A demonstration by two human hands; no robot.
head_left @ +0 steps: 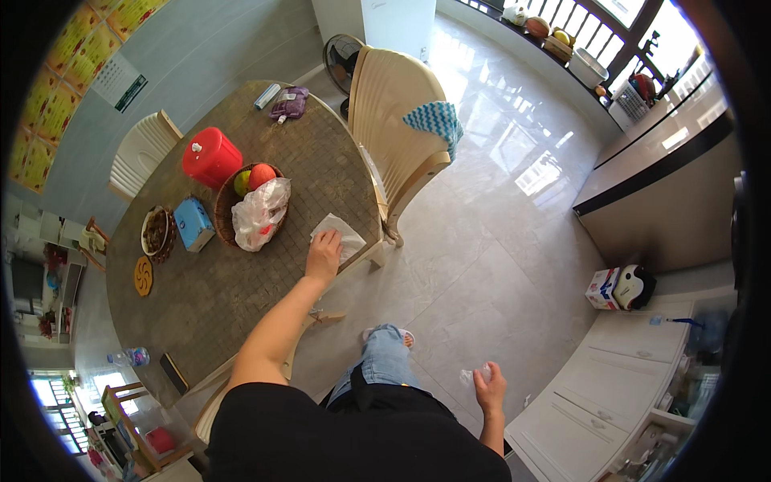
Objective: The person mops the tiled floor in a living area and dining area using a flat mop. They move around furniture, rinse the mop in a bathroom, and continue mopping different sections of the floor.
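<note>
Pressing down with the left hand (324,254), palm flat and fingers spread, on a white cloth (340,235) right at the near right edge of the round tabletop (241,297); not gripping it, just resting on top. Hanging low off to the right over the tiled floor (482,241), the right hand (489,386), closed around a small crumpled white wad (474,374). Just left of the cloth, a woven fruit basket (227,210) with a white plastic bag (259,214) spilling over it. Beyond that, toward the far edge, a red container (210,157); beside the basket, a small blue box (193,224). Pulled up at the tabletop's right edge, a cream chair (393,120) with a blue-and-white rag (435,120) draped on its back
</note>
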